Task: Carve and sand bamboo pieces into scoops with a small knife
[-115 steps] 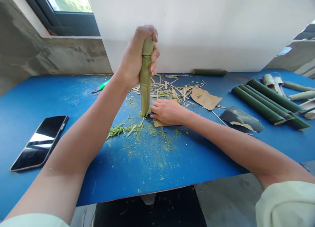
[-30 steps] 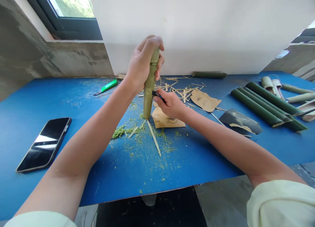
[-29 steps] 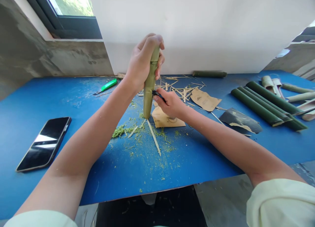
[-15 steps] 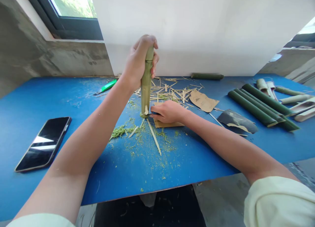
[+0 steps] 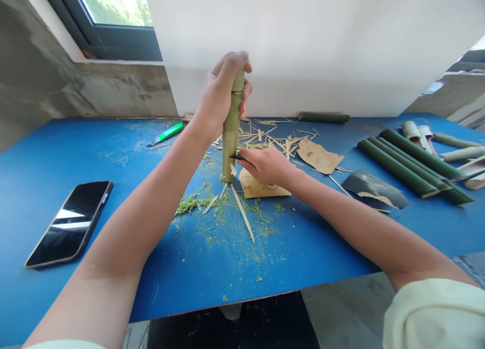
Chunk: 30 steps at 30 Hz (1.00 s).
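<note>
My left hand point(image 5: 223, 92) is wrapped round the upper part of a pale green bamboo piece point(image 5: 230, 137), which stands nearly upright on the blue table point(image 5: 212, 283). In my right hand point(image 5: 268, 166) is a small knife, its handle mostly hidden by the fingers. The dark knife blade point(image 5: 238, 157) lies against the right side of the bamboo, some way above its foot. A pale sliver point(image 5: 232, 170) sticks out from the bamboo just below the blade. Green shavings point(image 5: 187, 203) and thin strips point(image 5: 242, 212) lie around the foot.
Brown-backed sandpaper point(image 5: 261, 187) lies under my right hand, with another sheet point(image 5: 320, 156) and a dark piece point(image 5: 375, 188) further right. Green bamboo lengths point(image 5: 401, 167) are at the right. A green utility knife point(image 5: 170, 132) and a phone point(image 5: 70, 222) lie left. Bamboo splinters point(image 5: 261, 137) cover the back.
My right hand has moved up the bamboo with the knife, from near its foot to higher on its side. My left hand keeps its hold. The whole view has shifted slightly.
</note>
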### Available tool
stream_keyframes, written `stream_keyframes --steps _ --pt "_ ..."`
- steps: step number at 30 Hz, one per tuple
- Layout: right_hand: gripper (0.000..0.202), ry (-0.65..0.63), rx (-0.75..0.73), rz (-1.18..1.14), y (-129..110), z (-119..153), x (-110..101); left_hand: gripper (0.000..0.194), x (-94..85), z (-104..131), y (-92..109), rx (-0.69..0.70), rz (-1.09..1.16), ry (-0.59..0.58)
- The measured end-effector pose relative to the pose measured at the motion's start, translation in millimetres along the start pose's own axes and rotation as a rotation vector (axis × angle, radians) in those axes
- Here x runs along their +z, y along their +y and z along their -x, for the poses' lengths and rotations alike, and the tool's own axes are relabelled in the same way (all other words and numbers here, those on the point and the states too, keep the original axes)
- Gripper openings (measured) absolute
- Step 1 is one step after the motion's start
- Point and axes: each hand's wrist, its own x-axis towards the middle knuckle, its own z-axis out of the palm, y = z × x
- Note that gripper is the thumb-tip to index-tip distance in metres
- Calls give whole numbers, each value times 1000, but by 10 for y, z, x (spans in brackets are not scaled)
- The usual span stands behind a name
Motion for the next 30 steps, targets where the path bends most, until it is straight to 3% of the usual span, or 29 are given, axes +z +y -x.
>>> stream_keyframes --steps 4,10,15,23,30 --pt "50 -44 -20 5 15 14 -2 29 71 53 26 -19 -24 -23" --pt "53 -118 -24 -12 -1 23 -25 20 93 91 102 -159 6 2" --pt "51 -157 6 -39 4 -9 -36 21 88 85 124 -78 3 -58" --pt "47 -108 35 -56 -41 19 -43 21 141 92 130 -90 19 60" --pt "50 -75 54 -48 -130 17 -30 23 144 89 117 -76 47 64"
